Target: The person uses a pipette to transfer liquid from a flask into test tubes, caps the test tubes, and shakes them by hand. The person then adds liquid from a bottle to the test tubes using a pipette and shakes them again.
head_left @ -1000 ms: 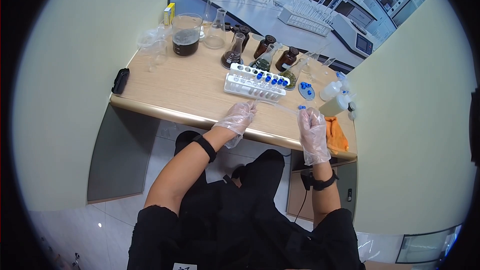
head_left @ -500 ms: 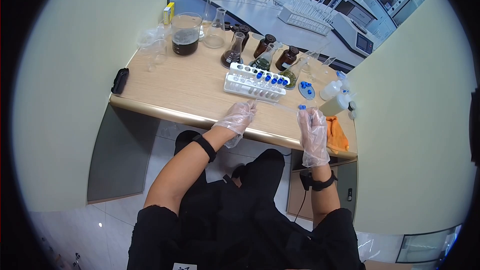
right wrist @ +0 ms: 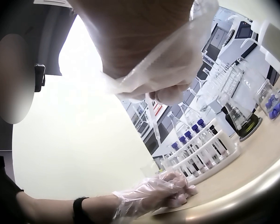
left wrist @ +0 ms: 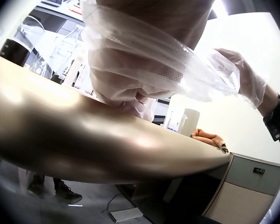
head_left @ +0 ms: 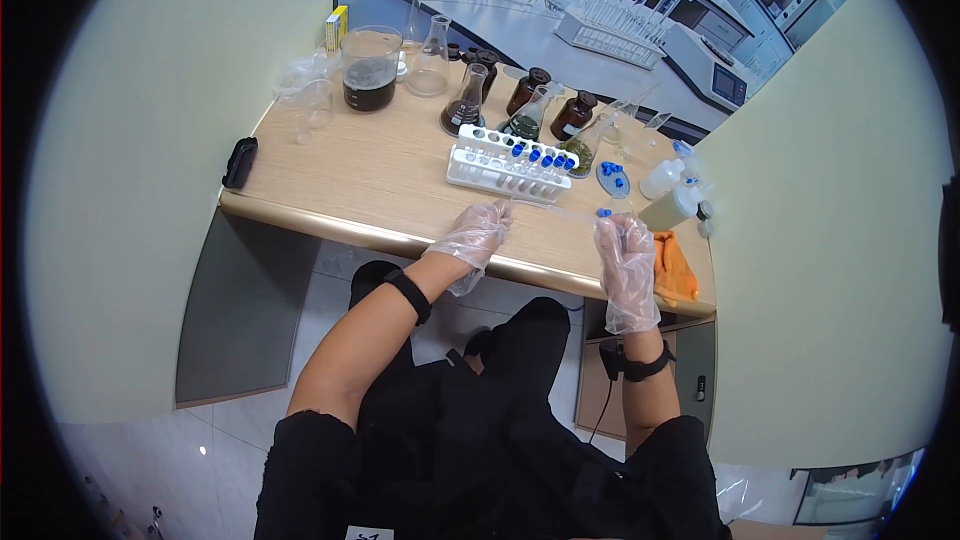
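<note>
"Ok, any writing legible?"
"Nope. Beaker (head_left: 371,70) & flask (head_left: 466,105) carry wht print, too small to read. Brown btl (head_left: 574,118) has a wht label, ditto. Card (head_left: 369,533) on the shirt is cut by the frame edge."
"R hand (head_left: 628,268)?"
"Gloved, grip pinched on a clear pipette (right wrist: 152,120). R wrist cam shows it best: slants down twd the L hand (head_left: 476,235)."
"L grip?"
"Gloved, fingers bunched nr the counter (head_left: 345,175) edge, by the wht rack (head_left: 505,169). Can't tell if they're clamped on smth."
"View diffs?"
"R wrist: five blue caps (right wrist: 188,134) on the rack's tubes, crisp. L wrist only: pale box (left wrist: 126,214) on the floor. Orange cloth (left wrist: 209,138): head & L wrist only."
</note>
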`<action>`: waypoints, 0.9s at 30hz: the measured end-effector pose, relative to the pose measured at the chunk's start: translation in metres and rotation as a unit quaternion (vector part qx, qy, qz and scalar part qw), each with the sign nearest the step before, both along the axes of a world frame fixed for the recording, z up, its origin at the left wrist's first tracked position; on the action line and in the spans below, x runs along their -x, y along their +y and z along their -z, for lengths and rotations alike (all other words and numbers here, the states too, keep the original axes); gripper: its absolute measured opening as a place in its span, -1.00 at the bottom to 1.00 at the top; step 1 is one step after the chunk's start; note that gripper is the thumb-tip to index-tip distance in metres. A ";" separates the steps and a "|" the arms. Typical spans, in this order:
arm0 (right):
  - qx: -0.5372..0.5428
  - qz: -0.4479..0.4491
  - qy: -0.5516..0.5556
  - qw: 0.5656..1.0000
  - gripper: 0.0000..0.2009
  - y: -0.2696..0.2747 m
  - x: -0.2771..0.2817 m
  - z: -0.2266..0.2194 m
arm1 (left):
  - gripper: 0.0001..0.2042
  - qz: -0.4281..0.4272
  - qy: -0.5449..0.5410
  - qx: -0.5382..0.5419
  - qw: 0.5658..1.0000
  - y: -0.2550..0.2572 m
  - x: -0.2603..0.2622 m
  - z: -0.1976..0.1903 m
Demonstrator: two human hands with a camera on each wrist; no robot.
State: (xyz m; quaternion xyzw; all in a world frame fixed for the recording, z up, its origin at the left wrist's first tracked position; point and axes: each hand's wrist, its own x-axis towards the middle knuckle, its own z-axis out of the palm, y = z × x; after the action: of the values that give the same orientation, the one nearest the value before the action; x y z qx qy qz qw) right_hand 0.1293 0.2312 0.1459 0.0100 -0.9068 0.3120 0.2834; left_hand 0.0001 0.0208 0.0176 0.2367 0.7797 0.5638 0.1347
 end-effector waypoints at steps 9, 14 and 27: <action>0.059 0.024 -0.001 0.998 -0.74 0.006 0.010 -0.018 | -0.81 0.000 0.034 0.016 0.999 0.009 0.008 0.029; 0.051 0.053 0.015 0.997 -0.65 0.029 0.029 -0.039 | -0.86 0.002 0.074 -0.101 0.992 0.006 0.002 0.018; -0.319 0.022 0.097 0.942 -0.64 0.063 0.258 -0.131 | -0.80 -0.028 0.120 -0.034 0.992 0.004 -0.007 -0.005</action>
State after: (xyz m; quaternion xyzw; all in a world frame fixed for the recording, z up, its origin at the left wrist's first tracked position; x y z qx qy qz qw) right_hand -0.1287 0.2944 0.2768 0.1102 -0.9267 -0.0024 0.3592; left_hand 0.0075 0.0248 0.0224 0.2853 0.7769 0.5611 0.0163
